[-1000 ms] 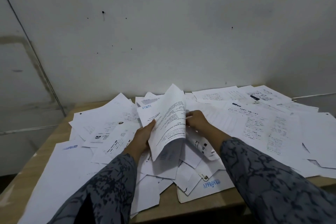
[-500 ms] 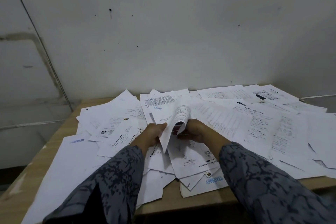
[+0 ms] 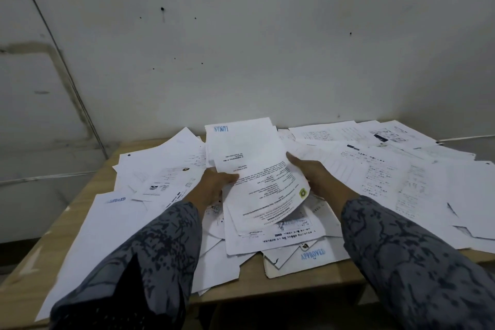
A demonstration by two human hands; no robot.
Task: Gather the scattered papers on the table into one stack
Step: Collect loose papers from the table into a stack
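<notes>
Many white printed papers lie scattered over a wooden table [image 3: 80, 211]. In the middle I hold a small bundle of sheets [image 3: 257, 169], lifted and tilted, with a blue "LUNAS" stamp at its far edge. My left hand [image 3: 214, 187] grips the bundle's left edge, thumb on top. My right hand [image 3: 313, 177] grips its right edge, thumb on top. Under the bundle lies a loose heap of papers [image 3: 267, 236], one stamped "APPROVED" [image 3: 312, 253] near the table's front edge.
More sheets spread to the right [image 3: 401, 182] and to the left [image 3: 160, 177], some overhanging the table's edges. A pale wall [image 3: 241, 48] rises right behind the table. Bare wood shows at the front [image 3: 267, 289] and along the left side.
The curled sheet between my hands has been flattened onto the bundle. Both hands have raised the bundle and now hold it by its two side edges.
</notes>
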